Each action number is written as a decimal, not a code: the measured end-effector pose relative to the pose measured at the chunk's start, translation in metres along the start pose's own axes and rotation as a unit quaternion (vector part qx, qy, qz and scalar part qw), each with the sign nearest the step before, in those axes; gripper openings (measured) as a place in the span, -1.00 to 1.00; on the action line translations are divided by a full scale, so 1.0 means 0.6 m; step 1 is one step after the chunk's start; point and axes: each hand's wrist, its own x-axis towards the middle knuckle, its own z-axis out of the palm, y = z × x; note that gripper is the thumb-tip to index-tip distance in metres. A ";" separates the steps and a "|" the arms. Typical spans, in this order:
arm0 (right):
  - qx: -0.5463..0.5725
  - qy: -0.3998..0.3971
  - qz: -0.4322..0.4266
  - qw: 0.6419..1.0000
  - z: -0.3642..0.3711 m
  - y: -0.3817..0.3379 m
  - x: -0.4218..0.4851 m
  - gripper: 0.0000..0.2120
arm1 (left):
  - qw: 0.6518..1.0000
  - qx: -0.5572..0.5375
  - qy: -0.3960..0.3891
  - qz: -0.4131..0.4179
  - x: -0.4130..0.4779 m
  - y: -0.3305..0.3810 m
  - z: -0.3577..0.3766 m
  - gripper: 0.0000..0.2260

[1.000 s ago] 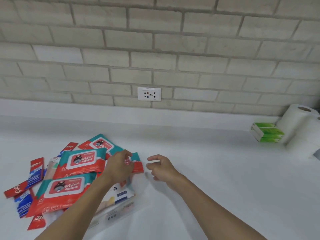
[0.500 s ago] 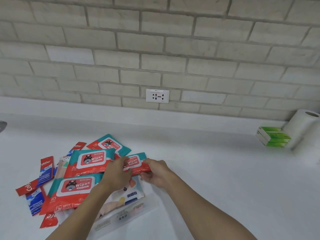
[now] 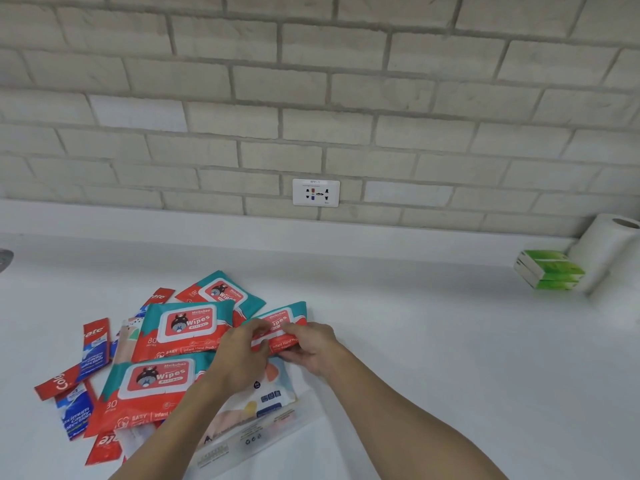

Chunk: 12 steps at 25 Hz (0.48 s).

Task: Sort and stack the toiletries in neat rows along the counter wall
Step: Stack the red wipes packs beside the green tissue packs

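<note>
A heap of toiletries lies at the left of the white counter (image 3: 433, 358). Both hands hold one red-and-teal wipes pack (image 3: 282, 318) at the heap's right side. My left hand (image 3: 242, 355) grips its left end, and my right hand (image 3: 308, 344) pinches its right end. Three more wipes packs lie in the heap: one at the back (image 3: 221, 291), one in the middle (image 3: 185, 327), one in front (image 3: 156, 386). Red-and-blue toothpaste boxes (image 3: 93, 344) lie scattered at the left. A pale wipes pack (image 3: 270, 393) sits under my forearms.
The brick wall (image 3: 311, 98) with a white power socket (image 3: 316, 192) runs along the back of the counter. At the far right stand green tissue packs (image 3: 549, 273) stacked beside white paper rolls (image 3: 606, 247). A grey object (image 3: 5, 258) shows at the left edge.
My right hand moved left from open above the counter and took hold of the wipes pack's right end. The pack rose slightly between both hands.
</note>
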 end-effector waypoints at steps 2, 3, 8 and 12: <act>0.004 0.008 -0.001 1.000 0.000 0.002 -0.001 -0.57 | 1.000 -0.008 -0.001 0.001 -0.002 -0.002 0.000 -0.70; 0.006 0.013 -0.001 1.000 -0.001 0.004 -0.001 -0.56 | 1.000 -0.012 -0.002 0.001 -0.003 -0.002 0.000 -0.71; 0.017 0.038 -0.022 0.999 -0.007 0.004 -0.004 -0.55 | 0.999 -0.052 -0.005 -0.013 -0.007 0.006 0.002 -0.79; 0.033 0.059 -0.046 0.997 -0.024 -0.005 -0.009 -0.52 | 0.995 -0.094 -0.009 -0.032 0.003 0.014 -0.002 -0.79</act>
